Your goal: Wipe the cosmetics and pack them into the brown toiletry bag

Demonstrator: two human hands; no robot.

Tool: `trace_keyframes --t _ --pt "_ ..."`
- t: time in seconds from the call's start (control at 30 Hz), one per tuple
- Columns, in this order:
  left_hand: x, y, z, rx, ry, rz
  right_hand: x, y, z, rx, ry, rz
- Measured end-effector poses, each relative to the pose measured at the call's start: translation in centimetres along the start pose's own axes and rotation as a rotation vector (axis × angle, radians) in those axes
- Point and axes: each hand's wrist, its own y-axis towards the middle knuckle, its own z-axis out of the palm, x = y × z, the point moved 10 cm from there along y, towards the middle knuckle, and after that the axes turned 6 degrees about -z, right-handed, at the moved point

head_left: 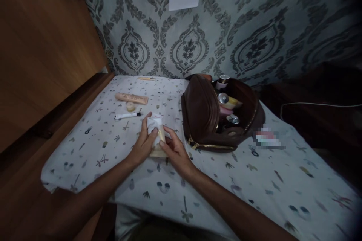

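Observation:
A pale cream-coloured squeeze tube (158, 153) is held between both hands above the cloth, its flat broad end towards me. My right hand (178, 151) grips its right side with thumb and fingers. My left hand (143, 140) presses a crumpled white wipe (154, 121) against the tube's upper part, thumb on top. The wipe hides the tube's far end. Beyond my left hand lie a thin white tube (127, 115) with a dark cap, a small round jar (130, 107) and a beige tube (131, 98).
An open brown toiletry bag (200, 101) holding several bottles and tubes stands right of my hands. A narrow yellowish item (146, 78) lies near the wall. A blurred patch (267, 137) covers something right of the bag. A patterned cloth (166, 199) covers the surface; a wooden panel (48, 45) rises at left.

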Motion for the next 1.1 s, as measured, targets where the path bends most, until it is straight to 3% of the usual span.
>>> trace_keyframes --t 0.13,0.3,0.37,0.5,0.57,0.77,0.93,1.1 --pt "-0.3 -0.4 -0.1 -0.012 0.054 -0.010 0.2 -0.1 0.1 0.001 -0.047 -0.004" --pt "0.0 -0.6 -2.2 -0.218 0.006 -0.079 -0.9 -0.3 0.6 0.007 0.061 0.107" --pt "1.0 -0.3 -1.6 -0.158 -0.083 -0.154 -1.2 -0.3 0.8 0.006 0.142 0.148" --pt "2.5 -0.2 1.4 0.103 -0.308 -0.314 -1.5 -0.1 0.2 -0.076 0.254 0.193" --pt "2.4 -0.4 2.0 0.136 -0.377 -0.337 -1.6 -0.1 -0.1 -0.110 0.262 0.201" --pt "1.6 -0.5 0.8 0.024 -0.392 -0.248 -1.6 -0.3 0.5 -0.026 0.138 0.155" --pt "1.1 -0.4 0.1 -0.031 -0.274 -0.160 -1.2 -0.6 1.3 0.054 -0.007 0.097" --pt "1.2 -0.3 -0.2 -0.055 -0.176 -0.157 0.2 -0.8 1.1 0.040 -0.191 0.047"
